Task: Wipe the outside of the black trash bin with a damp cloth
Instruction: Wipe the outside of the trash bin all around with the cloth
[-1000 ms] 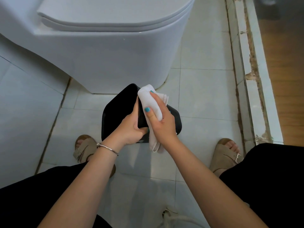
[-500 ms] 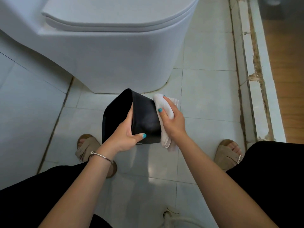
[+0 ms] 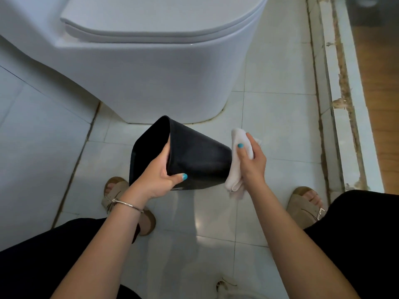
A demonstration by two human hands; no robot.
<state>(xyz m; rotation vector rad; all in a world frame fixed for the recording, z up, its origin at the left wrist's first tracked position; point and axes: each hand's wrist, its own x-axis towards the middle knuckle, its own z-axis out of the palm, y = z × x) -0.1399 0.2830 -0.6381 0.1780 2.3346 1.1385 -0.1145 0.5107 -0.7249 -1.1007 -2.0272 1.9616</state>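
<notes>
The black trash bin (image 3: 200, 156) is held on its side above the floor, its open mouth turned left and its base turned right. My left hand (image 3: 160, 179) grips its rim, fingers inside the mouth and thumb on the outer wall. My right hand (image 3: 251, 164) holds a folded white cloth (image 3: 236, 169) against the base end of the bin. The cloth's loose end hangs down below the hand.
A white toilet (image 3: 151, 67) stands just behind the bin. Pale floor tiles (image 3: 278, 130) spread around it. A worn raised threshold (image 3: 339, 104) runs along the right, with wood flooring beyond. My sandalled feet (image 3: 304, 203) are planted to either side.
The cloth has slid rightward along the bin's outer wall, from near the rim to the base end. My left hand has tipped the bin further onto its side.
</notes>
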